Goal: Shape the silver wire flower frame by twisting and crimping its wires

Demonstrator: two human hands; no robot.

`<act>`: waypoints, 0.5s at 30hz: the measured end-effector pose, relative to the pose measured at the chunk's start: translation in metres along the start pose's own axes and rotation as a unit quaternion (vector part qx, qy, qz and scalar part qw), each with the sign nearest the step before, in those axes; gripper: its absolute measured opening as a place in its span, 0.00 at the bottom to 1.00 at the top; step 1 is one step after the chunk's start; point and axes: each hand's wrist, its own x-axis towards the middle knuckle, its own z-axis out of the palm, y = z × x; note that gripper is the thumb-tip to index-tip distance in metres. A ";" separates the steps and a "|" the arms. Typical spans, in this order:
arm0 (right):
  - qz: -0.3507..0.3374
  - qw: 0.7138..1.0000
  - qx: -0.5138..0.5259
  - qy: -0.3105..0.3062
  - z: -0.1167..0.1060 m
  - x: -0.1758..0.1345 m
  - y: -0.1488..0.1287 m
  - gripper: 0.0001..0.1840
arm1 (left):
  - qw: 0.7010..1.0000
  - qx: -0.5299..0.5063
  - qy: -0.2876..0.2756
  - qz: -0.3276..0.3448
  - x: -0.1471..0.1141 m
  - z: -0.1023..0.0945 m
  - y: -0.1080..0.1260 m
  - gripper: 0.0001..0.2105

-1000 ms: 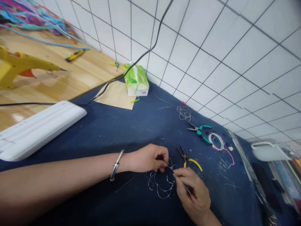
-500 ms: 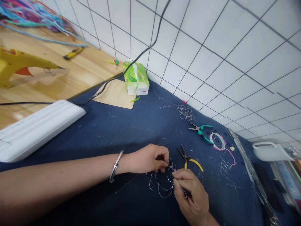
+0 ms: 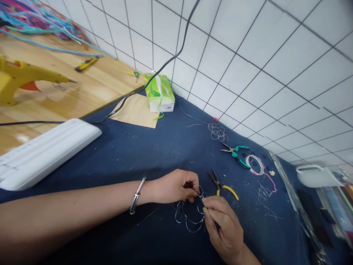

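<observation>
Low in the middle of the view, a thin silver wire piece (image 3: 193, 222) bent into several loops hangs between my two hands over the dark blue cloth. My left hand (image 3: 176, 187), with a silver bangle at its wrist, pinches the wire at the upper side of the loops. From the lower right, my right hand (image 3: 224, 224) pinches the same wire close to my left fingertips. Part of the wire is hidden by my fingers. Just beyond my right hand lie yellow-handled pliers (image 3: 220, 186), their jaws apart.
Teal-handled pliers (image 3: 234, 154) and a white ring-shaped spool (image 3: 254, 165) lie at the right. A second looped wire piece (image 3: 217, 131) rests near the tiled wall. A green tissue pack (image 3: 160, 92), a white power strip (image 3: 49, 151) and a yellow glue gun (image 3: 30, 77) are at the left.
My right hand has shifted very slightly, its fingers still pinching the wire. My left hand keeps its place.
</observation>
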 end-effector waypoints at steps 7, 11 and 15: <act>-0.126 0.984 -0.114 -0.056 -0.006 -0.005 0.000 0.16 | 1.000 -0.003 -0.003 0.021 -0.002 0.004 -0.002 0.03; -0.211 0.956 -0.187 -0.080 -0.011 -0.003 -0.006 0.07 | 0.999 -0.027 0.000 0.022 -0.003 0.008 -0.005 0.01; -0.243 0.938 -0.231 -0.091 -0.011 -0.001 -0.011 0.05 | 0.999 -0.049 -0.002 0.011 -0.003 0.009 -0.006 0.02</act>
